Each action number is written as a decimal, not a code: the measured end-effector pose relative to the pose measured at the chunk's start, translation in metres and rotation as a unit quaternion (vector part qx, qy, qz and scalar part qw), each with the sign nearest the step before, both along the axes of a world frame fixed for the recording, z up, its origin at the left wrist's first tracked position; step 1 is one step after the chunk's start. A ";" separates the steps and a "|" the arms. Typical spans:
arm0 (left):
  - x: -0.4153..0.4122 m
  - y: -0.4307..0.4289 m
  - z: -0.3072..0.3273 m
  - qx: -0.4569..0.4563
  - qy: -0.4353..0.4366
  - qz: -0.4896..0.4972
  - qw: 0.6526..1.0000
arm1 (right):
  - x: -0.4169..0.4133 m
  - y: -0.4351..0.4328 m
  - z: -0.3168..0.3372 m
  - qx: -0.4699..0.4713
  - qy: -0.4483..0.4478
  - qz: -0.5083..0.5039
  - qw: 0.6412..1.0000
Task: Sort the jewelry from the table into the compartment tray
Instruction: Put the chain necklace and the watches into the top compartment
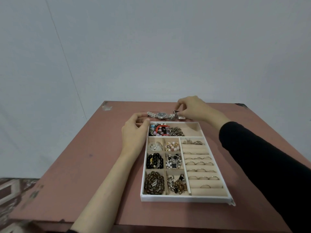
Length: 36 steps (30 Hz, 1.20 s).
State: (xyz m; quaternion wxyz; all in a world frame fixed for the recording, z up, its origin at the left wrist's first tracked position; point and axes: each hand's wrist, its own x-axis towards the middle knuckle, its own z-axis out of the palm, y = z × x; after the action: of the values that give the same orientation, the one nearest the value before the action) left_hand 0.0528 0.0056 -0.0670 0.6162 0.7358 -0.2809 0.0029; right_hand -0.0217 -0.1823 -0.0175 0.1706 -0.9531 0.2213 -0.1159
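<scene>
Steel watch (161,115) pinched by R hand (193,109).

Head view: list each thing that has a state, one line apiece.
Compartment tray: on the table, lidless, mostly filled.
Long top compartment: right part bare.
Silver wristwatch: flat on the table behind the tray, unsorted.
Left hand: resting at the tray's far left corner, holding nothing.
Right hand: fingertips pinching a small silver piece.

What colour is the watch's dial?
Dark, nearly black, on the silver watch; head view.
</scene>
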 end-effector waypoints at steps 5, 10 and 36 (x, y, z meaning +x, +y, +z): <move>0.000 -0.001 0.001 -0.002 -0.005 -0.003 1.000 | 0.014 -0.011 -0.012 -0.037 0.021 0.033 0.999; -0.001 0.000 0.000 0.001 -0.005 -0.006 1.000 | 0.027 -0.007 -0.018 -0.082 0.065 -0.012 0.994; -0.014 -0.053 0.040 -0.081 -0.030 -0.242 0.966 | -0.038 0.022 0.029 0.511 -0.464 -0.066 0.720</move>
State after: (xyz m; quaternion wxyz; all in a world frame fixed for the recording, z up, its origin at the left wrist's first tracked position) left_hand 0.0384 -0.0476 -0.0273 0.6475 0.5930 -0.4677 -0.1016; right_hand -0.0599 -0.1601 0.0113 0.7053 -0.5308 0.2027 -0.4240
